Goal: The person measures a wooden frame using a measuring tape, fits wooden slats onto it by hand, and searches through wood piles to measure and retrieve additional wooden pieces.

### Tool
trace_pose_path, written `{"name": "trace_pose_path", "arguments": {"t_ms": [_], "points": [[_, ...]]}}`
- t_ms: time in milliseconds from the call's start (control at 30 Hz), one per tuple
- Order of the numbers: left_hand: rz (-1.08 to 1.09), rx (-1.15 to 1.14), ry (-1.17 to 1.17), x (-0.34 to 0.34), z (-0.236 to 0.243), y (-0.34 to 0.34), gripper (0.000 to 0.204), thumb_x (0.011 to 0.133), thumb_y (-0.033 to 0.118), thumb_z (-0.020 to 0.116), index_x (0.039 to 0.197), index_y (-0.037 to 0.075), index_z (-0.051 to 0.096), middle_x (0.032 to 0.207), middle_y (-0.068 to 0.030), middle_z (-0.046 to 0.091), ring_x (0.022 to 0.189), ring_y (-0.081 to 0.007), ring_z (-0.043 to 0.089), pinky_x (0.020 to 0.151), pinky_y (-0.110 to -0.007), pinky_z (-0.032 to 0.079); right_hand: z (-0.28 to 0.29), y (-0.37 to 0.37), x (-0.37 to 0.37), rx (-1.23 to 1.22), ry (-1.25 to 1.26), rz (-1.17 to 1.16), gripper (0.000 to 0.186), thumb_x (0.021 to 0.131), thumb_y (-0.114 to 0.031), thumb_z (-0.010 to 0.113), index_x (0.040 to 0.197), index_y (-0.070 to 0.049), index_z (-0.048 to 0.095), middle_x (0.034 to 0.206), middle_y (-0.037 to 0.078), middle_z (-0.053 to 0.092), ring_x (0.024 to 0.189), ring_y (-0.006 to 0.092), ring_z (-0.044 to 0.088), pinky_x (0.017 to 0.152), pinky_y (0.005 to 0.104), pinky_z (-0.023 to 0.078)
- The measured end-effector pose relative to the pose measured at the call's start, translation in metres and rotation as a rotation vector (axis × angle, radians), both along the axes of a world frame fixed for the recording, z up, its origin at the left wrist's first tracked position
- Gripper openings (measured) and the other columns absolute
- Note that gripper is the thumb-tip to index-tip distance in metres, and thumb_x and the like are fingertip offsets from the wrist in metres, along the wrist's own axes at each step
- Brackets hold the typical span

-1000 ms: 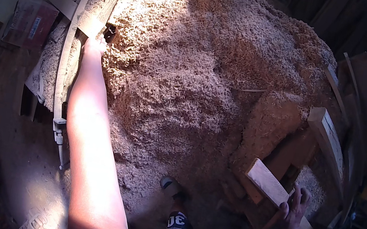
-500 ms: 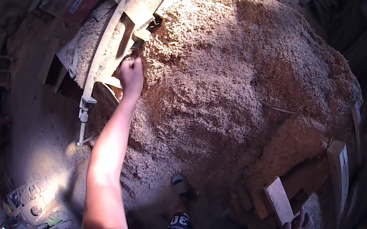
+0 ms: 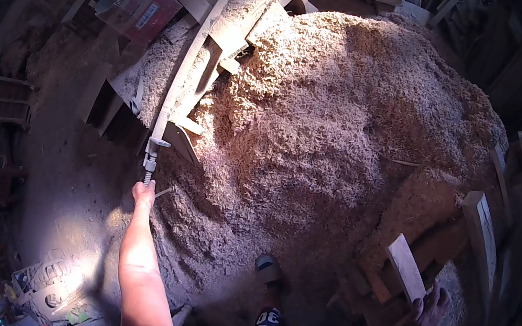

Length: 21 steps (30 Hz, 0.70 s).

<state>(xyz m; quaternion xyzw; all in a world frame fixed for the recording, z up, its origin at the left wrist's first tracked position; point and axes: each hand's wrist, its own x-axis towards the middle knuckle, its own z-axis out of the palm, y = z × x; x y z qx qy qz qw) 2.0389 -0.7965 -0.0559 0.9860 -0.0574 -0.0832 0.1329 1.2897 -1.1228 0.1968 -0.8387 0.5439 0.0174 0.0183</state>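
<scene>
Plainly, our left hand (image 3: 144,193) has fingers around the screw end of the clamp (image 3: 152,159), its long bar (image 3: 183,79) running ahead and rightward; whether our right hand (image 3: 433,306) grips, we can't tell.

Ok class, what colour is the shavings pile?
Shavings pile: light brown, clearest in the head view.

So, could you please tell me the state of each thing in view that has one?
Metal screw clamp: screw threads partly exposed
Left hand: closed around the screw end
Pale wooden block: slanted, partly hidden
Right hand: half-curled at the block; grip unclear
Shavings heap: loose, partly sunlit
Cardboard box: open or shut, cannot tell
</scene>
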Motion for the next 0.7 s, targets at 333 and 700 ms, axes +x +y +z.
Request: {"name": "trace_pose_path", "arguments": {"t_ms": [333,700], "points": [[-0.05,-0.108,0.519,-0.061,0.159,-0.047,0.038,0.086,0.033,0.072,0.065,0.003,0.064,0.057,-0.0048,0.06,0.048,-0.014,0.055,0.046,-0.034,0.043,0.015,0.004,0.013,0.018,-0.057,-0.004,0.061,0.083,-0.033,0.06,0.137,-0.005,0.048,0.123,0.021,0.046,0.118,0.039,0.041,0.104,0.0512,0.032],[0.074,-0.795,0.787,-0.224,0.138,-0.161,0.031,0.091,0.021,0.07,0.066,0.008,0.056,0.056,0.0018,0.054,0.04,-0.0075,0.045,0.035,-0.023,0.033,0.023,0.003,0.018,0.02,-0.088,-0.022,0.061,0.08,-0.033,0.062,0.133,-0.004,0.05,0.122,0.02,0.046,0.117,0.0391,0.041,0.105,0.0509,0.031]]}}
